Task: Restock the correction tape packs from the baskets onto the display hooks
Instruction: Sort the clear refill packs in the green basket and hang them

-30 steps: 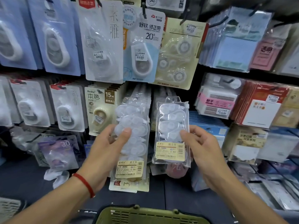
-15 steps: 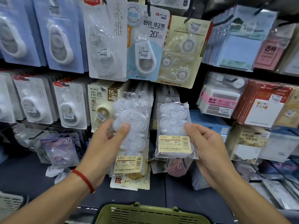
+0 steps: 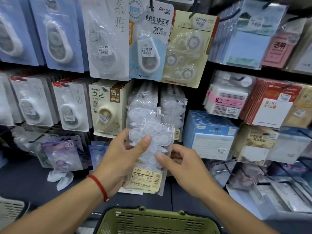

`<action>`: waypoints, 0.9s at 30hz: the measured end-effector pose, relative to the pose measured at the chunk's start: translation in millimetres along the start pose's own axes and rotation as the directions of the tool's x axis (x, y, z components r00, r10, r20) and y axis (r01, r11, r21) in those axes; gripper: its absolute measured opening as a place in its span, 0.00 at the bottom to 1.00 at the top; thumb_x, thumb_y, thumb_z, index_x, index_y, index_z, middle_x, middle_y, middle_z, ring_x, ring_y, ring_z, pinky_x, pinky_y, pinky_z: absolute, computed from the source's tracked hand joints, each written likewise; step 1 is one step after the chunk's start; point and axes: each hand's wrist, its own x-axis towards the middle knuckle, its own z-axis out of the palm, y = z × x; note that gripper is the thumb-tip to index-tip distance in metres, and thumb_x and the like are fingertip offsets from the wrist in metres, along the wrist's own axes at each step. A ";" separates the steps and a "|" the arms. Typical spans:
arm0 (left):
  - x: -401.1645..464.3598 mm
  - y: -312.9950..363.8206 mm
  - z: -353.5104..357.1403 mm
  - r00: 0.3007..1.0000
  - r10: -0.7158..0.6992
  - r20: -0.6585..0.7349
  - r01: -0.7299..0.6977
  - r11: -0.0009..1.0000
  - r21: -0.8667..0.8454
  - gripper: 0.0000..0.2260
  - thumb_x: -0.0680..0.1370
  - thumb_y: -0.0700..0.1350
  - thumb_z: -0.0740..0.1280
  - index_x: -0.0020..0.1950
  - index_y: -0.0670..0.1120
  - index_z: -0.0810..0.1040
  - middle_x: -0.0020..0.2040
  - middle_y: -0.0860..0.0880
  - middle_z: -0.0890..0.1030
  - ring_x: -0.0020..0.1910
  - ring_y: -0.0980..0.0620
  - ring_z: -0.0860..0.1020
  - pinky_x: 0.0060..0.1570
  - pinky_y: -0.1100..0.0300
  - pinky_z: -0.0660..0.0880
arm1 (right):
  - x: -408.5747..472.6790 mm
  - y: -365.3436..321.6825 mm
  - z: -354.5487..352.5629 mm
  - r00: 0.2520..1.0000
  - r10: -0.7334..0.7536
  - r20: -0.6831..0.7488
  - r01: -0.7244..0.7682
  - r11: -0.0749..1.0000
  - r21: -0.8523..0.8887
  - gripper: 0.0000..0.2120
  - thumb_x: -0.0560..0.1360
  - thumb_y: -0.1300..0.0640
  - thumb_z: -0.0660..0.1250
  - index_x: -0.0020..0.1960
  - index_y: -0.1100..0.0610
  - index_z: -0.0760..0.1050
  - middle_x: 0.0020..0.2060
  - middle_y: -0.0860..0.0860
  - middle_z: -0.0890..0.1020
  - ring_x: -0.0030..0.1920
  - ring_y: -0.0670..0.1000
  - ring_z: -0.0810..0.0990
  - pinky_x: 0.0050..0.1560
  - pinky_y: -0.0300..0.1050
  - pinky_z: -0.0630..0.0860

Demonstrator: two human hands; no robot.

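- Two hands meet at the lower centre of the head view, both on the clear correction tape packs. The left hand grips them from the left side, its thumb pressed on the front of the plastic. The right hand pinches the right edge, thumb in front and fingers curled behind.
- The packs overlap in front of the hanging row of same packs at the centre of the frame. How many packs are held I cannot tell, because the clear plastic blends together. A yellow label shows at the bottom of the front pack.
- I judge the step in hand as gathering or aligning the packs before hanging them. The display hook itself is hidden behind the hanging row.
- The next move, as I see it, calls for lifting the top hole of the pack up to the hook end and sliding it on. The hole must be found first, since the top of the held pack is lost against the row behind.
- The green basket sits at the bottom centre of the frame, below both hands. What it contains is not visible.
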 end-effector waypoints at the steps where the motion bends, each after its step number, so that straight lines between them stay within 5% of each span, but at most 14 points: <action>1: 0.4 1.1 -0.7 1.000 0.007 -0.009 -0.007 1.000 0.004 0.20 0.73 0.51 0.75 0.61 0.45 0.79 0.53 0.44 0.88 0.51 0.44 0.88 0.46 0.53 0.86 | -0.3 -0.9 -0.2 1.000 0.016 -0.025 -0.015 0.997 0.076 0.05 0.81 0.52 0.72 0.56 0.46 0.84 0.49 0.42 0.89 0.50 0.44 0.88 0.49 0.40 0.83; 6: 3.6 7.8 -9.2 0.995 0.047 -0.084 -0.041 0.997 0.066 0.22 0.70 0.57 0.75 0.62 0.52 0.81 0.54 0.53 0.88 0.52 0.57 0.86 0.39 0.69 0.79 | 3.2 -12.6 -17.6 0.982 0.033 -0.183 0.017 0.964 0.264 0.05 0.82 0.54 0.69 0.56 0.53 0.82 0.47 0.51 0.89 0.47 0.51 0.89 0.41 0.40 0.84; 9: 3.8 9.5 -11.1 0.995 0.034 -0.093 -0.029 0.998 0.058 0.24 0.70 0.56 0.75 0.65 0.53 0.81 0.55 0.52 0.88 0.52 0.56 0.86 0.41 0.65 0.80 | 6.1 -20.5 -29.1 0.978 0.045 -0.203 0.024 0.946 0.324 0.12 0.80 0.49 0.70 0.57 0.56 0.82 0.47 0.54 0.89 0.46 0.56 0.90 0.40 0.50 0.87; 13: 2.7 9.7 -10.0 0.995 0.020 -0.097 -0.014 0.998 0.061 0.22 0.70 0.56 0.74 0.63 0.54 0.81 0.55 0.50 0.88 0.54 0.51 0.86 0.51 0.54 0.81 | 9.8 -23.6 -40.5 0.980 0.043 -0.194 0.030 0.933 0.358 0.20 0.74 0.43 0.72 0.58 0.56 0.83 0.49 0.55 0.89 0.50 0.58 0.89 0.53 0.59 0.86; 19: 1.2 12.5 -10.8 0.995 0.001 -0.101 0.006 0.998 0.063 0.21 0.70 0.57 0.74 0.61 0.53 0.82 0.53 0.50 0.88 0.51 0.49 0.87 0.43 0.55 0.82 | 12.2 -25.0 -48.3 0.985 0.075 -0.158 0.012 0.871 0.491 0.25 0.71 0.43 0.74 0.58 0.61 0.84 0.52 0.61 0.88 0.52 0.62 0.88 0.52 0.57 0.86; 23: 3.7 11.9 -14.4 0.992 -0.025 -0.127 0.031 0.998 0.048 0.07 0.80 0.49 0.72 0.58 0.54 0.83 0.50 0.48 0.88 0.45 0.48 0.87 0.35 0.55 0.81 | 12.5 -26.2 -49.2 0.982 0.115 -0.152 -0.016 0.844 0.537 0.24 0.74 0.44 0.72 0.60 0.62 0.83 0.52 0.59 0.89 0.51 0.59 0.89 0.50 0.50 0.87; 24: 4.1 12.1 -14.7 0.991 -0.021 -0.135 0.028 0.998 0.049 0.06 0.81 0.47 0.70 0.56 0.55 0.84 0.49 0.48 0.88 0.42 0.49 0.87 0.33 0.55 0.81 | 12.7 -24.7 -49.6 0.972 0.136 -0.193 -0.034 0.891 0.453 0.24 0.74 0.43 0.72 0.61 0.59 0.83 0.53 0.56 0.89 0.52 0.56 0.88 0.53 0.51 0.86; 27: 4.4 10.9 -14.7 0.992 0.022 -0.127 -0.009 0.994 0.105 0.09 0.83 0.41 0.66 0.54 0.53 0.83 0.49 0.48 0.88 0.45 0.49 0.86 0.40 0.51 0.82 | 10.7 -18.5 -50.1 0.922 0.016 -0.388 -0.086 0.983 -0.164 0.18 0.79 0.42 0.70 0.65 0.48 0.78 0.59 0.43 0.83 0.55 0.41 0.82 0.58 0.46 0.79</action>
